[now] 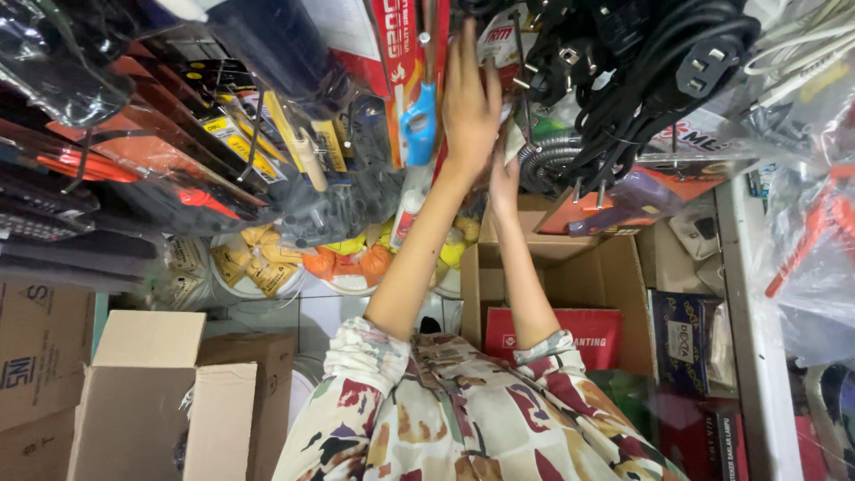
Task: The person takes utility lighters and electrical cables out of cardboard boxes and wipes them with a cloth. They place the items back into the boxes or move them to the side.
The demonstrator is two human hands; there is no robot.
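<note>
A crowded hardware shop.
Bagged tools in clear plastic sleeves (205, 134), coiled black power cables (641, 71) and brown cardboard stock boxes (142, 401) fill every side.

Blue lighter (419, 125), black cables (641, 62), floral-patterned sleeves (374, 374).

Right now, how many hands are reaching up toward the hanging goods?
2. The left hand is raised highest, beside a blue-handled tool; the right hand is just below it, near the black power cords. No others show.
</note>
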